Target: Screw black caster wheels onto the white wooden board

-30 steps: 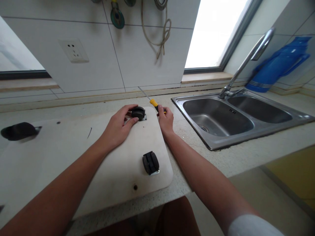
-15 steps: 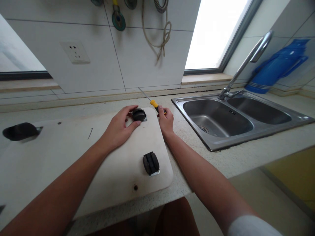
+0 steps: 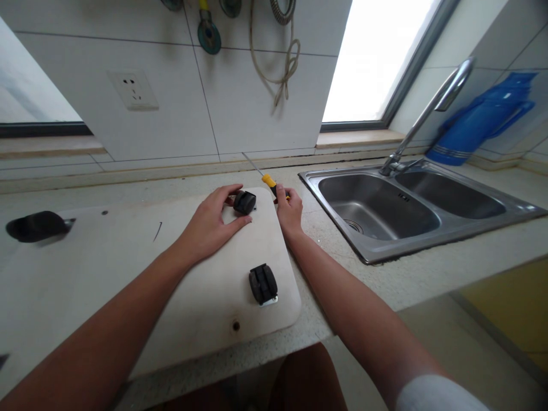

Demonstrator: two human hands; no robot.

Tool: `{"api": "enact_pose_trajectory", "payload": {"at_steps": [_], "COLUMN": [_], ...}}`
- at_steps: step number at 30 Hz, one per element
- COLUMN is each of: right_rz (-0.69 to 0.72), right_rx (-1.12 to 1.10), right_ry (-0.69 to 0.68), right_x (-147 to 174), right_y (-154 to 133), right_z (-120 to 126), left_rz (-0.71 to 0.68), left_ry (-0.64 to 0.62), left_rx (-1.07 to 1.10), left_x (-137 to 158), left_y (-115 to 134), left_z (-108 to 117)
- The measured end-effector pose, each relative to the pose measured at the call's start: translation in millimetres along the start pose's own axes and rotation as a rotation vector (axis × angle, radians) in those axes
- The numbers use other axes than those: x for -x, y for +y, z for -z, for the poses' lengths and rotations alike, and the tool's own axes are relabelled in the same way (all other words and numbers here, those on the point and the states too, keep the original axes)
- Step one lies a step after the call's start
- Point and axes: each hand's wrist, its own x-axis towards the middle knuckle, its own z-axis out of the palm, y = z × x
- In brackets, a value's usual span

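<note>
A white board with rounded corners lies on the counter. My left hand has its thumb and fingers around a black caster wheel near the board's far right corner. Part of a metal plate shows under that wheel. My right hand grips a yellow and black screwdriver just off the board's right edge, its shaft pointing toward the wall. A second caster wheel sits on the board nearer to me, and a third caster wheel is at the far left.
To the right is a steel double sink with a tall faucet. Behind it stands a blue thermos jug. A wall socket, a hanging looped cord and pipe fittings are on the tiled wall.
The caster under my left hand has turned and shifted slightly to the right, with my thumb a little lower. My right hand and the screwdriver have hardly moved.
</note>
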Motion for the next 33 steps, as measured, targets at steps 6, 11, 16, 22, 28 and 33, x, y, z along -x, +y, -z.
{"api": "enact_pose_trajectory", "payload": {"at_steps": [6, 11, 16, 22, 28, 33], "right_rz": [0.003, 0.009, 0.02, 0.026, 0.016, 0.01], "right_rx": [-0.002, -0.011, -0.013, 0.018, 0.072, 0.105], "right_ry": [-0.002, 0.001, 0.013, 0.015, 0.015, 0.039], "right_x": [0, 0, 0, -3, -6, -8], "right_y": [1, 1, 2, 5, 3, 1], "right_z": [0, 0, -1, 1, 5, 5], "left_rz": [0.001, -0.002, -0.002, -0.034, 0.053, 0.056], "left_ry": [-0.011, -0.015, -0.048, -0.077, -0.062, 0.213], "left_rx": [0.008, 0.001, 0.03, 0.055, 0.066, -0.065], "left_x": [1, 1, 2, 4, 5, 30], "left_y": [3, 3, 5, 3, 0, 3], "left_z": [0, 1, 2, 6, 17, 67]}}
